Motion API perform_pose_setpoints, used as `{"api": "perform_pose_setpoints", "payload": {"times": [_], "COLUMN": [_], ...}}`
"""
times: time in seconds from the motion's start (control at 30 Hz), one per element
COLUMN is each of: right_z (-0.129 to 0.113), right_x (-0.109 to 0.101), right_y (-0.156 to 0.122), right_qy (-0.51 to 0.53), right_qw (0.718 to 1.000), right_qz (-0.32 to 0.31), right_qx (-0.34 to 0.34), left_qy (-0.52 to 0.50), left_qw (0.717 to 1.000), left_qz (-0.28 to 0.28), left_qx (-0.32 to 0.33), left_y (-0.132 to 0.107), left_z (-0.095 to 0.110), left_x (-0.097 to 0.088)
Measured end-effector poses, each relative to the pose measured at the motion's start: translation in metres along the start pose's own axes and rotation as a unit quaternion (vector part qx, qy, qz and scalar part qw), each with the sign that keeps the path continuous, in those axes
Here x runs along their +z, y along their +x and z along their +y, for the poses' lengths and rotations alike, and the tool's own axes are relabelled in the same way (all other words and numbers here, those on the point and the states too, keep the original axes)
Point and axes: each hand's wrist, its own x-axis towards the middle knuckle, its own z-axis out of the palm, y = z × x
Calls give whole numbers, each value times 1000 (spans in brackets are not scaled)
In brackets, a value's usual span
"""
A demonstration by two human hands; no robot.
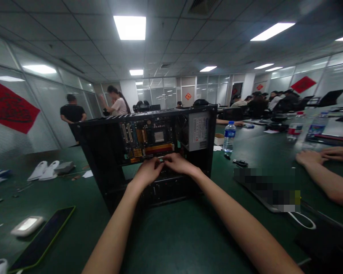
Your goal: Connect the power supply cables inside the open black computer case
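A black computer case (144, 118) stands before me with its open side facing me. Inside it, a motherboard (148, 133) with a square metallic processor spot and orange and blue slots is visible. A grey power supply (198, 130) is fixed at the upper right. My left hand (149, 170) and my right hand (179, 164) reach into the case just below the motherboard's lower edge. Their fingers are pinched close together, almost touching. Whatever lies between the fingertips is too small and hidden to name.
Water bottles (229, 136) and a cable (240, 163) lie right of the case. A co-worker's hands (313, 156) rest at the far right. On the left are a phone (44, 239), a white case (28, 226) and a grey box (64, 168). Other people are behind.
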Motion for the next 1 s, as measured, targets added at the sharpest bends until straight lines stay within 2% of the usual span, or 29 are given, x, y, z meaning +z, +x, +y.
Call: {"api": "perform_pose_setpoints", "payload": {"times": [0.07, 0.13, 0.23, 0.33, 0.47, 0.57, 0.67, 0.7, 0.77, 0.83, 0.93, 1.0], "right_z": [-2, -3, -6, -9, -15, -22, -36, -41, -53, -66, -82, -91], "right_x": [0, -2, -6, -8, -4, -3, -9, -13, -23, -33, -43, -45], "right_y": [5, 10, 16, 16, 13, 8, -2, -6, -15, -22, -31, -35], "right_qy": [58, 127, 246, 329, 334, 248, 73, 1, -110, -81, 85, 149], "right_qw": [997, 987, 953, 924, 921, 956, 994, 997, 988, 990, 988, 976], "right_qz": [55, 93, 151, 157, 155, 131, 72, 68, 102, 113, 34, -23], "right_qx": [8, 36, 88, 118, 124, 84, 31, 28, 38, -1, -122, -160], "left_qy": [-24, -47, -86, -121, -171, -204, -219, -216, -210, -211, -215, -209], "left_qw": [999, 997, 992, 983, 970, 967, 971, 973, 976, 976, 976, 977], "left_qz": [2, -22, -73, -119, -162, -146, -91, -74, -61, -54, -23, 5], "left_qx": [30, 51, 59, 65, 54, 41, 29, 25, 20, 24, 31, 26], "left_y": [0, -1, -3, -6, -12, -19, -28, -31, -36, -40, -41, -40], "left_z": [1, 3, 9, 14, 13, 13, 19, 22, 27, 30, 30, 28], "left_x": [-2, -5, -12, -21, -43, -69, -95, -103, -114, -121, -123, -123]}}
